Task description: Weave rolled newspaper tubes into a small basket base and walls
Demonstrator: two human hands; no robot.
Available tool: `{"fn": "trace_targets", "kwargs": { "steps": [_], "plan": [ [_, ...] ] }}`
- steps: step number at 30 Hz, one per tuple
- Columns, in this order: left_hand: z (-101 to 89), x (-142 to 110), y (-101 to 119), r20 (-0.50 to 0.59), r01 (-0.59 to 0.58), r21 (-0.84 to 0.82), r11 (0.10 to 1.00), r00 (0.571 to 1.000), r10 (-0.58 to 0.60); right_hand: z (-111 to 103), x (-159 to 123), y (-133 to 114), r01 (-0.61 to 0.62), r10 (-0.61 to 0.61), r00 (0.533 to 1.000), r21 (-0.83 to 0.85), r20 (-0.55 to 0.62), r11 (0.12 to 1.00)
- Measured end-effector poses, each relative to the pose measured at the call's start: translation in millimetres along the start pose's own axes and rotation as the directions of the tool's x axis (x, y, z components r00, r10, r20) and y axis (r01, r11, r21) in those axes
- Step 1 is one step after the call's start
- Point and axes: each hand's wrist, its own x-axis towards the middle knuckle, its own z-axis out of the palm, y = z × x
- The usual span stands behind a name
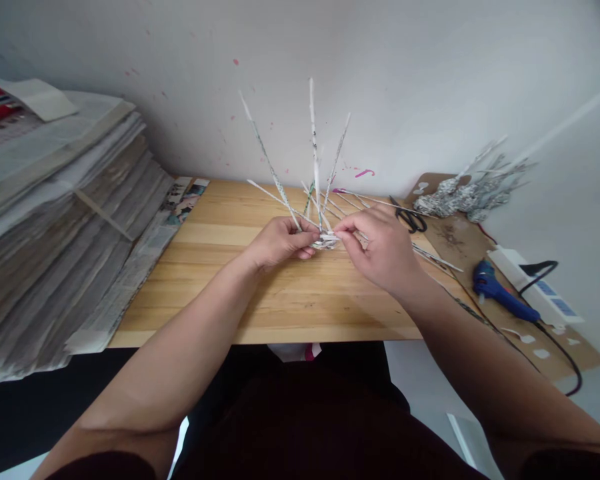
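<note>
Between my hands, just above the wooden table, is a small woven base (326,240) of rolled newspaper sticks. Several upright newspaper sticks (314,133) fan out from it toward the wall. My left hand (287,240) pinches the base at its left side, thumb on top. At the right edge, my right hand (375,243) has thumb and forefinger closed on the end of a paper strip (332,235). The fingers partly cover the weave, so its underside is hidden.
A tall stack of newspapers (80,220) fills the left. Loose paper sticks and black scissors (411,219) lie behind my right hand. At right are a blue glue gun (500,290), a white power strip (535,283), cardboard (450,243) and crumpled paper pieces (450,197).
</note>
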Motion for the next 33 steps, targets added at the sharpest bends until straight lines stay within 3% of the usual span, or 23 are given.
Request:
{"fn": "trace_targets", "kwargs": {
  "steps": [9,16,22,27,33],
  "plan": [
    [0.6,0,0,-0.015,0.011,0.002,1.0,1.0,-0.011,18,-8,-6,0.045,-0.043,0.999,-0.109,0.014,0.993],
    [0.0,1,-2,-0.004,0.005,0.012,1.0,1.0,-0.005,16,-7,-4,0.134,-0.123,0.99,-0.229,0.065,0.964],
    [0.8,0,0,-0.023,0.016,0.002,1.0,1.0,-0.016,12,-9,-9,0.106,-0.11,0.994,-0.186,-0.011,0.977],
    [0.8,-1,0,-0.002,0.011,-0.014,1.0,1.0,-0.011,19,-10,-8,0.086,-0.081,0.996,-0.176,0.035,0.981],
    [-0.6,0,-1,-0.007,0.01,-0.009,1.0,1.0,-0.01,16,-13,-3,0.146,-0.132,0.988,-0.214,0.079,0.966]
  ]
}}
